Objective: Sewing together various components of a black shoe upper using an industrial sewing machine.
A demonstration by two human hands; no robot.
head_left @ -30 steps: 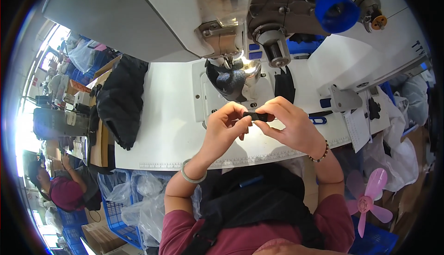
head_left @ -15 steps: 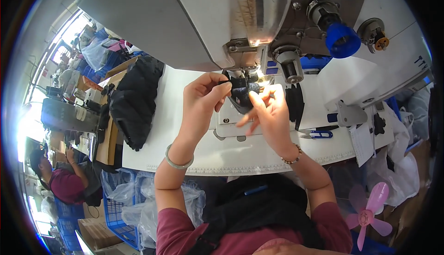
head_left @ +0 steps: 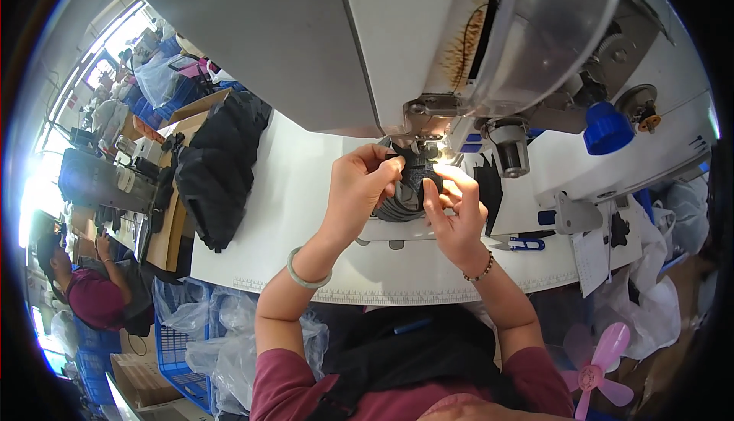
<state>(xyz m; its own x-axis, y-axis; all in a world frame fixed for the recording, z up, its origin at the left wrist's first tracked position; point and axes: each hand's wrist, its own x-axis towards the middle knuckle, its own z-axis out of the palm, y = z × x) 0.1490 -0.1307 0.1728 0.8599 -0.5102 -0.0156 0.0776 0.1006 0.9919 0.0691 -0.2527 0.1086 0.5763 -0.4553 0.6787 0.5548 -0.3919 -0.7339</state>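
Note:
A piece of dark fabric point(head_left: 417, 176) lies below the needle area of a sewing machine point(head_left: 294, 43), lit by its lamp. My left hand point(head_left: 362, 190) pinches the fabric's left edge between thumb and forefinger, close to the presser foot point(head_left: 425, 148). At the right edge my right hand point(head_left: 456, 218) grips the same fabric with thumb and fingertips, its other fingers curled. Below the fingers, a curved, ribbed grey-black part point(head_left: 399, 207) shows between the hands. The needle tip cannot be made out.
Black strips point(head_left: 488, 195) and blue-handled thread snips point(head_left: 523, 244) lie right of my hands. A black cloth heap point(head_left: 222, 169) is at the left. A ruler scale point(head_left: 382, 297) runs along the table's front edge. A pink fan point(head_left: 592, 375) stands lower right; a co-worker point(head_left: 95, 297) sits far left.
My right hand's fingers, spread and blurred before, have drawn in onto the fabric. Both hands stay at the fabric's edges. The view has shifted, with the machine head looming larger.

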